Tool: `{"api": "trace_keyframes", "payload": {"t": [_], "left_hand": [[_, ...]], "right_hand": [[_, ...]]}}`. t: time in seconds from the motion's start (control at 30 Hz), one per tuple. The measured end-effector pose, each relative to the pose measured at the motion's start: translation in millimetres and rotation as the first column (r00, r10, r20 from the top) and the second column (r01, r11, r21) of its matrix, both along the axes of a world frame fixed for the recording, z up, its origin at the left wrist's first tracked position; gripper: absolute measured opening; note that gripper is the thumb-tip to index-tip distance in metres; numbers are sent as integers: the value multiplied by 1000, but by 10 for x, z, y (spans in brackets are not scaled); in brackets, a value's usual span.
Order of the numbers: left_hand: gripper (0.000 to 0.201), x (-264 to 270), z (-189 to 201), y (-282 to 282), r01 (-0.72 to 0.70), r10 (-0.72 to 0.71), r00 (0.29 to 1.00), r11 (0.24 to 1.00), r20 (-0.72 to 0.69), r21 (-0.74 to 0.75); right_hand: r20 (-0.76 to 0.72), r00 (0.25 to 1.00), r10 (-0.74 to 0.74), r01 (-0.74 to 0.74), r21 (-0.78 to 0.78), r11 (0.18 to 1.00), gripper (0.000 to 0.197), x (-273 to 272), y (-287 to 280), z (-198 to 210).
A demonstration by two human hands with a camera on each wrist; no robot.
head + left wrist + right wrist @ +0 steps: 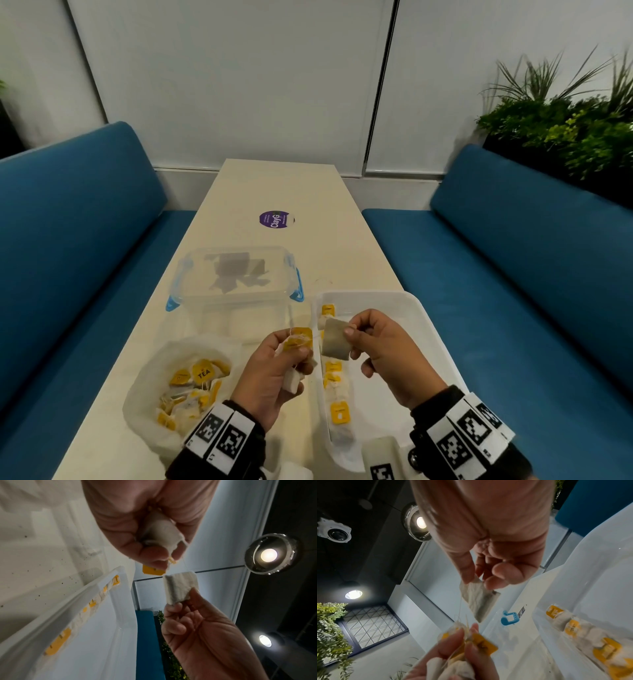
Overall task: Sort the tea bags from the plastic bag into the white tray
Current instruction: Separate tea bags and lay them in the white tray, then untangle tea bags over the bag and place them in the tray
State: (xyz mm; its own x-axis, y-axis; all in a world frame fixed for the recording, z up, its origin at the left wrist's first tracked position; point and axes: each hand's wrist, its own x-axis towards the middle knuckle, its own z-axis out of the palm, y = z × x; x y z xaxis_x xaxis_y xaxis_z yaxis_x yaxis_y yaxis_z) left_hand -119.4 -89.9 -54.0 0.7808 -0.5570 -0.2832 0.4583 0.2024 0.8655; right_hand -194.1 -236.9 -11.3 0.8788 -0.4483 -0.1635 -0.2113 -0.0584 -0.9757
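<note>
The far end of the white tray [416,310] is partly hidden behind the right hand [387,356], and the print on the yellow tags cannot be read. A tea bag [335,342] is pinched between the right thumb and fingers above the tray's left edge. A small bunch of tea bags [296,359] with tangled strings is gripped in the left hand [274,373], just beside it. More tea bags are seen in the plastic bag [144,387] on the surface [284,192], and a row lies in the tray
</note>
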Motion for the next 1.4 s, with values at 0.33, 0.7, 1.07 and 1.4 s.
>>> {"api": "trace_keyframes", "payload": {"t": [0.33,0.7,1.07,1.4], "left_hand": [[12,-63,66,42,31,-36,989,999,145,36],[18,-55,143,25,2,-14,976,998,219,55],[41,-35,171,139,-41,29,939,999,343,30],[15,88,142,332,-100,72,943,992,326,71]], "right_hand": [[12,997,-76,76,-82,994,21,10,-20,7],[-57,997,60,-69,-160,985,23,11,151,27],[73,991,112,-88,-276,957,15,205,480,-71],[182,983,8,4,-63,998,15,362,569,-77]]}}
